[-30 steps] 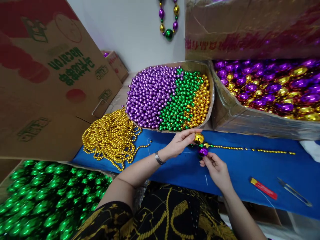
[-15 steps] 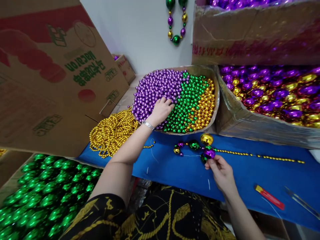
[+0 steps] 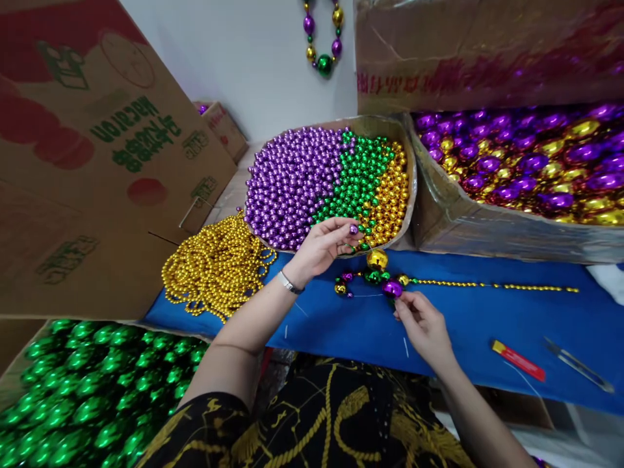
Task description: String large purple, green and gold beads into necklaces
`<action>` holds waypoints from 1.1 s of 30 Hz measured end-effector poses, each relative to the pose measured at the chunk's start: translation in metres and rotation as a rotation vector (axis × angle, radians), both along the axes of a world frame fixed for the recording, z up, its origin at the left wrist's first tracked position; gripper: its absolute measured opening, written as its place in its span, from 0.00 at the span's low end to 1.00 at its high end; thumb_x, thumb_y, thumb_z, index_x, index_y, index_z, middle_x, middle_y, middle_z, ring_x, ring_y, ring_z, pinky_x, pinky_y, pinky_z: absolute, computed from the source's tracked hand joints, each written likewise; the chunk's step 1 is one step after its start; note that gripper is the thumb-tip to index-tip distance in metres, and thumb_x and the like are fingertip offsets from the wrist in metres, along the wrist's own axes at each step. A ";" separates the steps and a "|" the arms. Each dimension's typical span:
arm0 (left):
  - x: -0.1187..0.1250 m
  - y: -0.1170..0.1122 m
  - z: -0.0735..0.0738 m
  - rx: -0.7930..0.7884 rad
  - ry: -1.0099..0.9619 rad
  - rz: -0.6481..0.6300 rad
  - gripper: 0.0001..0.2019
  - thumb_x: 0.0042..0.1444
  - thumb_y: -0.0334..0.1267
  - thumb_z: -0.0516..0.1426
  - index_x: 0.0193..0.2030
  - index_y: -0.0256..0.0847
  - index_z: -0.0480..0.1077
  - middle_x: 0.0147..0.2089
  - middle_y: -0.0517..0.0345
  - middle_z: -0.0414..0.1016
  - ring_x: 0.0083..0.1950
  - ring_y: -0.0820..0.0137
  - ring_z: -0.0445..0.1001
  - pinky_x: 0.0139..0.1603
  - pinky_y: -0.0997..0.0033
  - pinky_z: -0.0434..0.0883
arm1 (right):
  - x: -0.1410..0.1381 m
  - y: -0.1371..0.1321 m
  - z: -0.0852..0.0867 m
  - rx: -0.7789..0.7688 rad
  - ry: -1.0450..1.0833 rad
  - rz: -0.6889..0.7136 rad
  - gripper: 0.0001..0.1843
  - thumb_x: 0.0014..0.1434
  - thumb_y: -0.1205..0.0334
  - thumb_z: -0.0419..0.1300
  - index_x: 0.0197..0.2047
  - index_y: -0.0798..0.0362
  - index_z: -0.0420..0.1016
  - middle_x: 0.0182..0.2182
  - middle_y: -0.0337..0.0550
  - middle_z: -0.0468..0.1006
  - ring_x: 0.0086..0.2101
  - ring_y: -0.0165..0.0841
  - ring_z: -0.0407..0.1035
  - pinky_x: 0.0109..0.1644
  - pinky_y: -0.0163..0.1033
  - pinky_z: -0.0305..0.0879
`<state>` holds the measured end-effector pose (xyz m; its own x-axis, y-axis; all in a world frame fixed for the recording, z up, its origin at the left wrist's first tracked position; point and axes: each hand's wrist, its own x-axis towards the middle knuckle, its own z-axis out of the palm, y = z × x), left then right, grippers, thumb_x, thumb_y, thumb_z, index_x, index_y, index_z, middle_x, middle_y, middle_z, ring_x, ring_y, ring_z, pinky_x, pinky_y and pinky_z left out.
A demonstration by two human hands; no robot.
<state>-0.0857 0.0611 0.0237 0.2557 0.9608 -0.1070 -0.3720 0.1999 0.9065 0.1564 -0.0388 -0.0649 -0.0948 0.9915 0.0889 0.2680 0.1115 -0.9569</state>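
Left hand (image 3: 322, 247) has a small purple bead (image 3: 353, 229) clamped between thumb and fingertip, right by the near edge of the bead box (image 3: 412, 211). Right hand (image 3: 426, 325) has thumb and index pinched together on the bead string (image 3: 439, 283), at the near side of a big purple bead (image 3: 391, 288) — can't tell if they've got that bead or the thread. Long axis runs sideways: the skinny gold tail (image 3: 531, 287) starts just beyond the right fingertips and points right, nearly level. Other end curls left — nearer than the left fingertips.
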 end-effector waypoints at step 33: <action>0.002 -0.015 0.002 0.210 0.310 -0.055 0.13 0.57 0.43 0.63 0.47 0.44 0.80 0.47 0.53 0.80 0.33 0.77 0.73 0.34 0.76 0.74 | 0.011 -0.006 0.011 0.235 -0.275 -0.026 0.10 0.67 0.55 0.54 0.42 0.50 0.75 0.33 0.43 0.75 0.32 0.32 0.73 0.37 0.37 0.70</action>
